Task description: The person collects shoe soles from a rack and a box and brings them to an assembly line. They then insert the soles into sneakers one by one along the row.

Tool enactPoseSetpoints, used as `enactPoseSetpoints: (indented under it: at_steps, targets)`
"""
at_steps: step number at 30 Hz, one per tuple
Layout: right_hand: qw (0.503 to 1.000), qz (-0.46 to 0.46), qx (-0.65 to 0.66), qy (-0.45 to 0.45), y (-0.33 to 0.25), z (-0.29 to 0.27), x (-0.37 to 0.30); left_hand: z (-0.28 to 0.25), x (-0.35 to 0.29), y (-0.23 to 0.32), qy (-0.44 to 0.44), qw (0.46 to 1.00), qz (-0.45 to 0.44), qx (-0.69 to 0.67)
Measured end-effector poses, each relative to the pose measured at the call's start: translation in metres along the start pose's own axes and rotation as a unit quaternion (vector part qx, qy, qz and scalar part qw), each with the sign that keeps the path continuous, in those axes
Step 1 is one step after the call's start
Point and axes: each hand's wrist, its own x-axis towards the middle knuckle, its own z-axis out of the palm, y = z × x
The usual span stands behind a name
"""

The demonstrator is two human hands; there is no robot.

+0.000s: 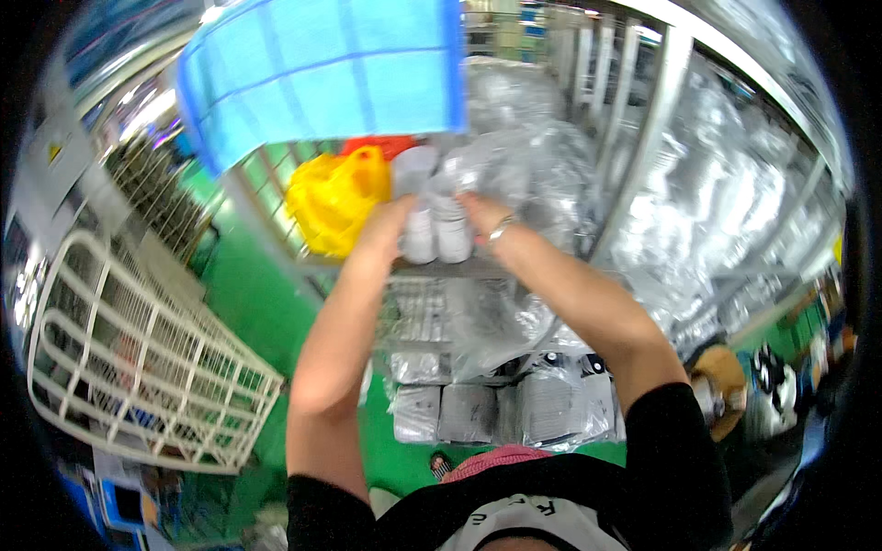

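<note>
Both hands raised to a wire shelf at mid-frame. Left hand [384,225] pressed against the left side of a clear plastic bag of white cylindrical parts [434,213]; right hand [485,220], ring on one finger, closed on the bag's right side. Bag is held between the two palms, fingers curled around it, sitting at the near edge of the shelf [432,268].

Risks, as judged from here:
- Film looks thin and slack; a squeeze from the sides only could let the white parts slide down and out through the bottom or a loose mouth.
- Bag rests on the shelf lip; a pull toward the body could drag it off, with the floor well below.
- More clear-wrapped goods [524,156] crowd just beyond and right; catching their film could bring them along.
- Arms are stretched up and forward, so the grip probably has little reserve.

Packages and signs:
- Yellow plastic bag [335,197], bulging, just left of the held bag; something red [378,145] behind it.
- Blue fabric sheet with darker stripes [322,73] hanging far, upper left.
- Grey wrapped rectangular packs [478,409] in a row on a lower level, near the body.
- White wire cage [138,367] at left on green floor [243,285].
- Small yellow triangular warning sign [55,151] on a grey panel, far left; details too small to tell.
</note>
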Motion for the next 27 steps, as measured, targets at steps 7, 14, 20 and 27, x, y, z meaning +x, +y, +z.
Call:
enactPoseSetpoints:
  at_steps: [7, 14, 20, 27]
  targets:
    - [0.996, -0.021, -0.015, 0.087, -0.010, 0.014, 0.012, -0.010, 0.009, 0.015, 0.103, 0.993, -0.049, -0.026]
    - [0.913, -0.005, 0.402, -0.068, 0.010, -0.011, -0.019, 0.018, -0.023, 0.017, 0.079, 0.951, 0.010, -0.300]
    - [0.853, -0.078, 0.415, -0.306, 0.085, 0.015, -0.090, 0.001, -0.176, -0.036, 0.114, 0.947, 0.016, -0.301]
    - [0.944, -0.188, 0.062, -0.266, 0.163, 0.087, -0.184, 0.059, -0.309, -0.124, 0.371, 0.901, 0.044, -0.222]
